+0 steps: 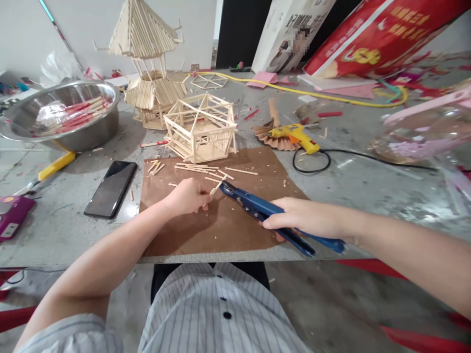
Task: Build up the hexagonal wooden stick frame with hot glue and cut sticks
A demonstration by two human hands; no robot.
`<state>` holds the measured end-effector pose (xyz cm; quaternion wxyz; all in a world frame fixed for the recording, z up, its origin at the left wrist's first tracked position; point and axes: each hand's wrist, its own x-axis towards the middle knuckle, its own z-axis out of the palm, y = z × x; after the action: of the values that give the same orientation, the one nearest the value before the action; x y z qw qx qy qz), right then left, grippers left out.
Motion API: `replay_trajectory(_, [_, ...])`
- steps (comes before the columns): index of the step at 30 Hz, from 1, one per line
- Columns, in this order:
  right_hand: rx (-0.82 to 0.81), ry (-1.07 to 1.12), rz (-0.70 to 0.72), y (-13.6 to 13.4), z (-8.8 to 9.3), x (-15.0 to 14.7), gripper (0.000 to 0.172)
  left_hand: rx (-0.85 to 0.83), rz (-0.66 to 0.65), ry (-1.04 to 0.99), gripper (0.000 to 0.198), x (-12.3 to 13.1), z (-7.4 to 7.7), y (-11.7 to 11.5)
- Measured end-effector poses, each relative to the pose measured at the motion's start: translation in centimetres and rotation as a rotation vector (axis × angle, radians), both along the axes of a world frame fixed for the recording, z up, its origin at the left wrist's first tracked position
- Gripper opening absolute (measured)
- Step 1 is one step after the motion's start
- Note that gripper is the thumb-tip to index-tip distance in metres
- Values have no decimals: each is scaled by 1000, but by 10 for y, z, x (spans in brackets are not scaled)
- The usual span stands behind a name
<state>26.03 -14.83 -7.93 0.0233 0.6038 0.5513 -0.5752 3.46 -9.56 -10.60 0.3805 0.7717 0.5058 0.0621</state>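
Between the fingers of my left hand (191, 196) is a thin wooden stick (218, 187), pointing up and to the right. My right hand (294, 214) is wrapped round the handles of a blue hand cutter (253, 202). Its jaws meet the upper end of the stick; whether they are fully closed on it I cannot tell. Several loose sticks (195, 168) and short cut pieces (156, 167) lie on the brown sheet (176, 240) under my hands. Just beyond stands a six-sided open frame (200, 130) built of sticks.
Behind the frame rises a stick pagoda (156, 93). A steel bowl (106, 127) with packed sticks and a black phone (111, 189) are at left. To the right, a yellow glue gun (298, 137) trails a black cord. A yellow cable (312, 92) crosses the back.
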Motion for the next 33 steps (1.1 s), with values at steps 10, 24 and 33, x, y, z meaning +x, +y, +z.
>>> replay_trajectory(10, [41, -16, 109, 3, -3, -19, 11, -28, -62, 39, 25, 6, -7, 1])
replay_trajectory(24, [100, -51, 175, 8, -9, -20, 10, 2, -65, 76, 26, 8, -4, 4])
replay_trajectory(33, [245, -253, 290, 14, -9, -22, 11, 64, -72, 115, 25, 10, -6, 4])
